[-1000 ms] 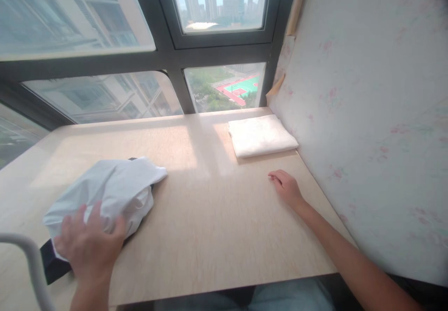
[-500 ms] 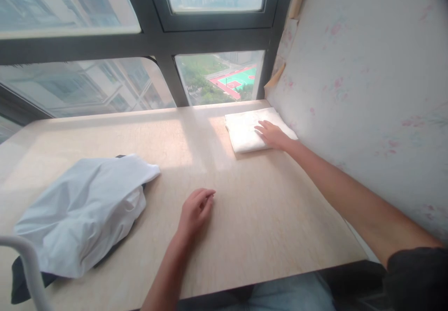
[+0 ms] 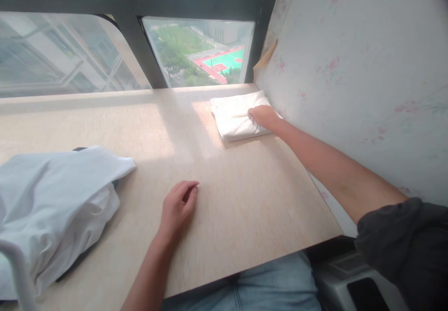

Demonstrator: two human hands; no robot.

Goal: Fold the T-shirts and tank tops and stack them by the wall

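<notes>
Where fingers point(image 3: 257, 111) pinch, white cloth point(image 3: 233, 115), folded, creased

The right hand point(image 3: 265, 116) pinches the folded cloth point(image 3: 231, 111) near the surface's point(image 3: 241, 199) far right corner; the left hand point(image 3: 177, 207) curls nearer the front edge.

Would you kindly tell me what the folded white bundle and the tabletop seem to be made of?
Folded white bundle: apparently soft, matte cloth, perhaps cotton; it puckers where the right hand pinches it.
Tabletop: smooth, pale, probably laminate or wood veneer, judging by its fine grain-like flecks; I can't tell which.
</notes>
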